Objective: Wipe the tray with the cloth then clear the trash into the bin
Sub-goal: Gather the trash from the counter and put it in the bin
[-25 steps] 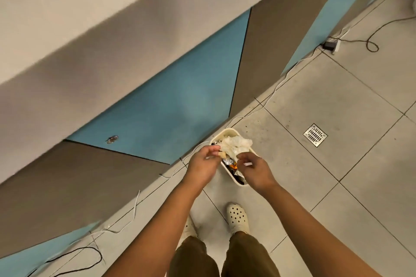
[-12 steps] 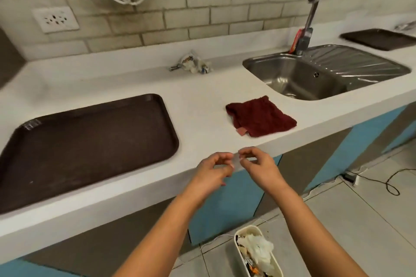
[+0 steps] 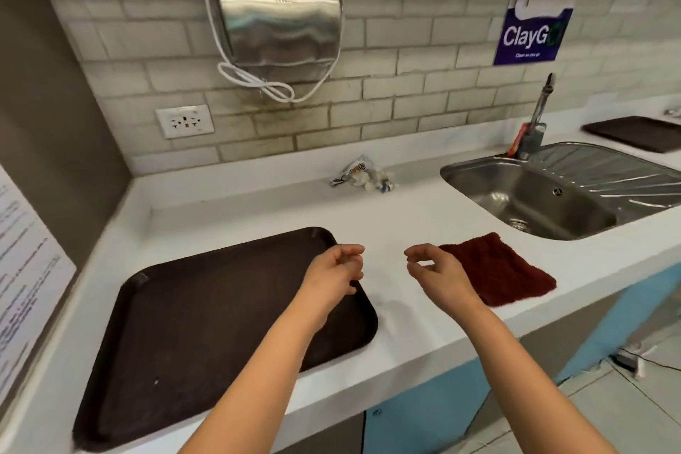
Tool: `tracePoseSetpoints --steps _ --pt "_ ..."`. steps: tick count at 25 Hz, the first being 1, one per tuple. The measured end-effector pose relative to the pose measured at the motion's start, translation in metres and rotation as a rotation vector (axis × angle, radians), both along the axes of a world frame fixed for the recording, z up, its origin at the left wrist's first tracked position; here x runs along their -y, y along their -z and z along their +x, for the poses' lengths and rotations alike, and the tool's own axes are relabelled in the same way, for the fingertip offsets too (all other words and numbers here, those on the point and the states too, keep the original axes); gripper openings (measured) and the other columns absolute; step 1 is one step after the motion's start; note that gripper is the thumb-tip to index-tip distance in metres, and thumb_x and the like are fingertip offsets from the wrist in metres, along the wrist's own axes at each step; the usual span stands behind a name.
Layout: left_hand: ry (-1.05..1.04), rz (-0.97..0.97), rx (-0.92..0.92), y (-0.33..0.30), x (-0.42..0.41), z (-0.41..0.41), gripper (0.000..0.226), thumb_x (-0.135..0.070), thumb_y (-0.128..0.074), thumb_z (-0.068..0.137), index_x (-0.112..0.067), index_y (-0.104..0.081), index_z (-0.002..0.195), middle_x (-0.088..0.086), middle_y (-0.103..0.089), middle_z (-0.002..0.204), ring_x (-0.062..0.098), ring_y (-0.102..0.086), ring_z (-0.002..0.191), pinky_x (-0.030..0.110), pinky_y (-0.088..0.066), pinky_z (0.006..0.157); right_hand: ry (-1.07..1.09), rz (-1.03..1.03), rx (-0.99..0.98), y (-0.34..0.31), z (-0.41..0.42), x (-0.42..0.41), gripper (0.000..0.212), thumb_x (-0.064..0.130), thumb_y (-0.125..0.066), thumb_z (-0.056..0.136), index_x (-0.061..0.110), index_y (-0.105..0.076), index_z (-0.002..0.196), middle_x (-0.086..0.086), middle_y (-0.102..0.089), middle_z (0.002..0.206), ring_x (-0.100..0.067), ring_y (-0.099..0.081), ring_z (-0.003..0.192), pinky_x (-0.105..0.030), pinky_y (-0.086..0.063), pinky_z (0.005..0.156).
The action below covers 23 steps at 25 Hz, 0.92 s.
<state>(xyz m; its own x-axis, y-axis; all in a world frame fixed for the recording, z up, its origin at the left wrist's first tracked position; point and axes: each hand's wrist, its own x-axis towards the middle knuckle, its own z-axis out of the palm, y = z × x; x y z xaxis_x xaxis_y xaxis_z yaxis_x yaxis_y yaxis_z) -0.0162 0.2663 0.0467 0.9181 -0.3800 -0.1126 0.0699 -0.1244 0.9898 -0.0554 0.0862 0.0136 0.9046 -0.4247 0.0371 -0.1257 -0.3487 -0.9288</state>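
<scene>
A dark brown tray (image 3: 191, 335) lies on the white counter (image 3: 405, 228) at the left. A dark red cloth (image 3: 505, 269) lies flat to its right, near the counter's front edge. Crumpled trash wrappers (image 3: 365, 175) sit at the back of the counter by the wall. My left hand (image 3: 335, 269) hovers over the tray's right far corner, fingers loosely curled, holding nothing. My right hand (image 3: 435, 267) hovers just left of the cloth, thumb and forefinger close together, nothing visible between them. The bin is out of view.
A steel sink (image 3: 545, 195) with a tap (image 3: 541, 111) is set into the counter at the right. A second dark tray (image 3: 641, 131) lies beyond it. On the brick wall hang a metal hand dryer (image 3: 276, 18), a socket (image 3: 184, 120) and a purple sign (image 3: 530, 33).
My view has risen from the bin on the floor to the counter. Both hands came up from the bin, met at the counter edge, and now are apart over it.
</scene>
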Motion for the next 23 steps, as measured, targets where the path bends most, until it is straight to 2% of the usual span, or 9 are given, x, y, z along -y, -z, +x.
tracePoseSetpoints --steps 4,9,12,15,18,20,21,23 --pt "-0.039 0.011 -0.019 0.006 -0.013 0.027 0.020 -0.010 -0.050 0.093 -0.019 -0.060 0.108 -0.004 -0.061 0.093 0.009 -0.059 0.080 0.023 -0.049 0.068 0.022 -0.040 -0.071 0.009 0.014 -0.002 0.016 0.008 -0.055 0.087 0.021 -0.061 0.095 0.009 -0.058 0.096 -0.007 -0.054 0.065 -0.014 -0.039 0.055" --pt "-0.063 0.023 -0.023 0.017 -0.015 0.062 0.022 -0.008 -0.049 0.093 -0.019 -0.060 0.108 -0.005 -0.061 0.096 0.009 -0.060 0.084 0.023 -0.049 0.069 0.044 -0.040 -0.117 0.021 0.039 0.013 0.017 0.008 -0.056 0.085 0.021 -0.061 0.093 0.008 -0.059 0.095 -0.014 -0.056 0.068 -0.017 -0.044 0.059" --pt "-0.092 0.039 -0.035 0.024 -0.003 0.092 0.021 -0.008 -0.049 0.093 -0.020 -0.061 0.106 -0.004 -0.062 0.096 0.011 -0.060 0.085 0.023 -0.049 0.068 0.059 -0.002 -0.105 0.023 0.062 0.037 0.016 0.005 -0.057 0.084 0.017 -0.063 0.093 0.005 -0.060 0.086 -0.013 -0.050 0.060 -0.009 -0.040 0.049" --pt "-0.122 0.054 -0.038 0.030 0.018 0.126 0.020 -0.009 -0.049 0.093 -0.022 -0.061 0.101 -0.004 -0.061 0.093 0.010 -0.058 0.082 0.022 -0.047 0.065 0.087 0.013 -0.110 0.027 0.091 0.068 0.016 0.005 -0.056 0.084 0.016 -0.063 0.094 0.002 -0.059 0.079 -0.011 -0.048 0.057 -0.007 -0.037 0.044" --pt "-0.156 0.059 -0.047 0.035 0.054 0.167 0.020 -0.008 -0.050 0.091 -0.020 -0.061 0.102 -0.002 -0.059 0.095 0.010 -0.055 0.079 0.023 -0.044 0.065 0.083 -0.026 -0.126 0.032 0.131 0.105 0.017 0.005 -0.055 0.085 0.016 -0.062 0.095 0.000 -0.061 0.089 -0.014 -0.051 0.060 -0.009 -0.038 0.045" --pt "-0.184 0.142 0.015 0.037 0.080 0.200 0.024 -0.010 -0.053 0.090 -0.019 -0.059 0.111 0.000 -0.058 0.106 0.013 -0.055 0.082 0.023 -0.042 0.065 0.071 -0.064 -0.131 0.033 0.162 0.128 0.017 0.005 -0.056 0.085 0.017 -0.062 0.096 0.000 -0.061 0.096 -0.014 -0.056 0.067 -0.013 -0.040 0.053" --pt "-0.188 0.217 0.071 0.040 0.093 0.217 0.028 -0.013 -0.055 0.089 -0.020 -0.058 0.116 0.000 -0.056 0.113 0.014 -0.056 0.086 0.023 -0.043 0.067 0.063 -0.071 -0.137 0.034 0.178 0.139 0.018 0.005 -0.056 0.085 0.018 -0.061 0.096 0.000 -0.060 0.098 -0.014 -0.057 0.070 -0.016 -0.041 0.056" --pt "-0.141 0.354 0.180 0.045 0.113 0.250 0.035 -0.021 -0.060 0.088 -0.023 -0.055 0.123 -0.002 -0.049 0.125 0.015 -0.054 0.106 0.021 -0.041 0.084 0.042 -0.078 -0.161 0.037 0.207 0.157 0.018 0.005 -0.055 0.085 0.019 -0.060 0.096 0.000 -0.059 0.098 -0.012 -0.057 0.074 -0.019 -0.041 0.060"
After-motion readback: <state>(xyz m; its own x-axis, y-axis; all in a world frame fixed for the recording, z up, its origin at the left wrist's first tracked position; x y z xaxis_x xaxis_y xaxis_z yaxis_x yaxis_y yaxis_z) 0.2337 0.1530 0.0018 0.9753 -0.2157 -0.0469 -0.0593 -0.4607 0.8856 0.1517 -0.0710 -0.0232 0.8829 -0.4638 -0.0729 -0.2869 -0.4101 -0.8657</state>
